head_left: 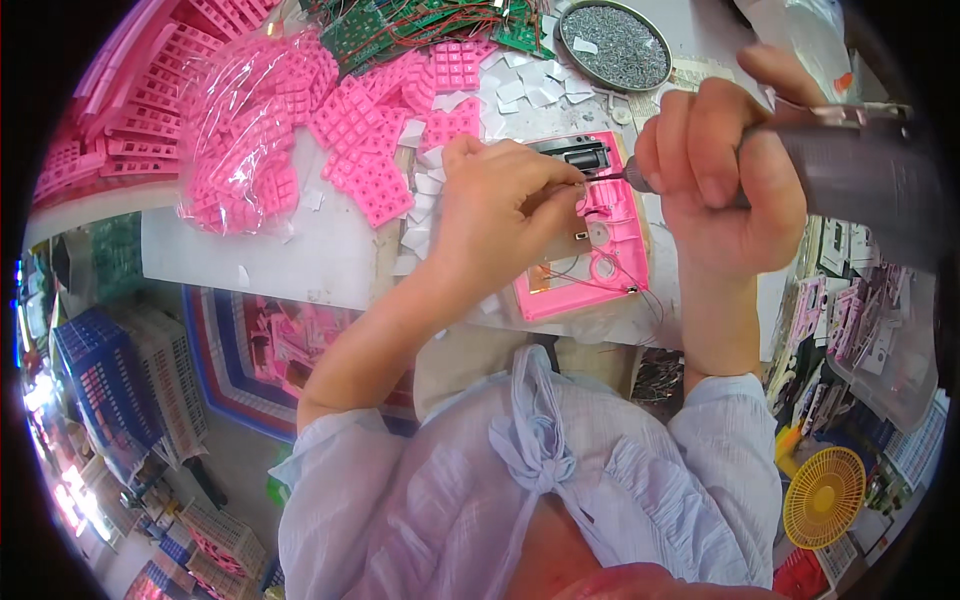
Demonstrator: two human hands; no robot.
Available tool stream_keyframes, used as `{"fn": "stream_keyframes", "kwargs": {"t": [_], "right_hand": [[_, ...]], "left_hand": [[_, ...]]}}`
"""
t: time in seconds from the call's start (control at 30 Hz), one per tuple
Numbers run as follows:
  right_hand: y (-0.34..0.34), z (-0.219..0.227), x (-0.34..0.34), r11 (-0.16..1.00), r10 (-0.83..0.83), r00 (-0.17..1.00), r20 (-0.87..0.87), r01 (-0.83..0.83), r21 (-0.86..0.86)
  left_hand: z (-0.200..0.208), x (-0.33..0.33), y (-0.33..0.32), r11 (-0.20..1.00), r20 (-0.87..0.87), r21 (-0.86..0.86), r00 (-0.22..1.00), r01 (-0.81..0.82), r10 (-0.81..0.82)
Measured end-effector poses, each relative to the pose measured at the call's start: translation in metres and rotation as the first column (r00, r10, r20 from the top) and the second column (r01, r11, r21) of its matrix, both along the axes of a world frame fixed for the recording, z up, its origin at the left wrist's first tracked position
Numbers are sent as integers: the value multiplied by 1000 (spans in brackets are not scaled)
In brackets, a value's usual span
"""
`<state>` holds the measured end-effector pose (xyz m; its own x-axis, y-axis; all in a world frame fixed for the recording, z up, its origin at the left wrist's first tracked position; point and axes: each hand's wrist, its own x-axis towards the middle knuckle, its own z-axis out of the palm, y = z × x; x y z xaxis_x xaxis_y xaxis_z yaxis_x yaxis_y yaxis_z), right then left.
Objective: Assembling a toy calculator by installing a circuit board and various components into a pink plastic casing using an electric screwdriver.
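A pink plastic housing (632, 235) lies on the bench before me, with a black part (587, 160), thin wires and a round opening in it. My right hand (725, 175) is wrapped round a dark grey electric screwdriver (855, 175), held sideways with its bit pointing left over the housing. Close to the bit's tip, the thumb and fingers of my left hand (505, 210) are pinched together above the housing. Whatever they hold is too small or hidden to make out. The left hand covers part of the housing's left side.
A round tray (615, 45) of small metal pieces stands at the back, beside scattered white squares (535, 85). Green circuit boards (400, 35) with red wires lie behind pink keypads (370, 150). A plastic bag (245, 140) of pink parts sits left; a yellow basket (825, 497) is lower right.
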<state>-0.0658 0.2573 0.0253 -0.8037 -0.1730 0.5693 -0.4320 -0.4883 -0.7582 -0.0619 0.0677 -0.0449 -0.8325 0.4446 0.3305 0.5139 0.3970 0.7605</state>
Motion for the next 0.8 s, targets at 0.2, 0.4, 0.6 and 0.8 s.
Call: {"fn": "stream_keyframes", "kwargs": {"t": [0.2,0.4,0.6,0.8], "right_hand": [[-3,-11,2,999,34,999,-27,-34,27],[6,-20,-7,1000,-28,999,-42,28,-2],[15,-51,-36,977,-215,971,102,212,36],[2,-60,-35,958,-271,956,116,257,126]], "left_hand": [[-7,0,5,997,-60,76,998,2,2],[-4,-6,17,983,-286,-100,950,-156,121],[-17,-16,16,898,-248,-414,968,-151,48],[-17,-16,16,899,-240,-412,970,-147,49]]}}
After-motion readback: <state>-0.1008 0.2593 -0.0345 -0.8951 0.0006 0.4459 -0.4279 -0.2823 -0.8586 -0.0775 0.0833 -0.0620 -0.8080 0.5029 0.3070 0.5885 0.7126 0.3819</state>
